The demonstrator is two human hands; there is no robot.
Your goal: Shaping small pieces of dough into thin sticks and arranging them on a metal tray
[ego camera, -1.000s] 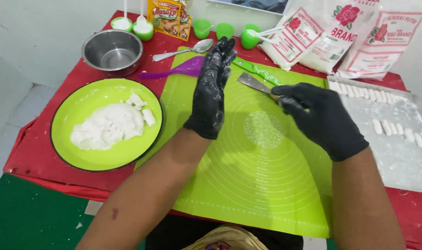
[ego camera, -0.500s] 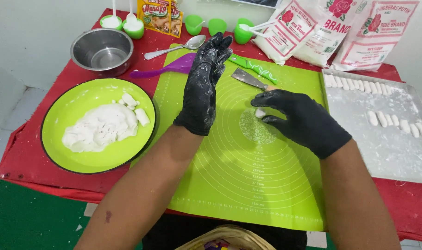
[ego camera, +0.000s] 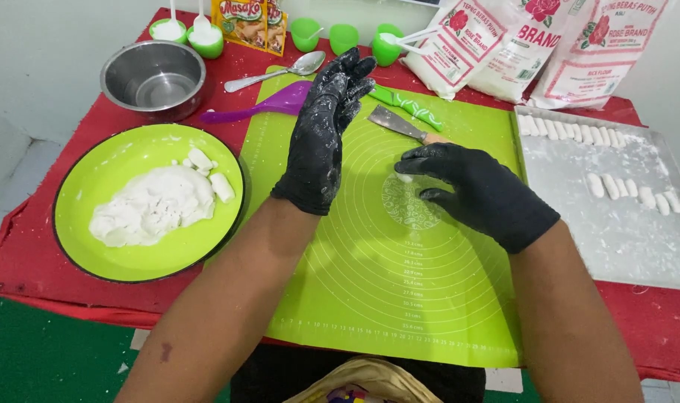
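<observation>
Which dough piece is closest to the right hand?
The small dough piece on the green mat, at the right hand's fingertips; the others lie on the plate or tray.

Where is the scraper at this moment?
In the head view, the scraper lies on the green mat near its far edge, just beyond the right hand, beside the green patterned stick.

Three soft white plastic flour bags with red rose pictures and red lettering lean together at the table's far edge, toward one o'clock: the left flour bag (ego camera: 459, 45) is tilted, the middle flour bag (ego camera: 523, 52) sits just beside it and partly behind, and the right flour bag (ego camera: 597, 56) overlaps it at two o'clock, above a floured tray. At eleven o'clock, between small green cups, stands a small orange-and-yellow seasoning sachet strip (ego camera: 252, 22), glossy, with red lettering, its top cut off by the frame.
</observation>
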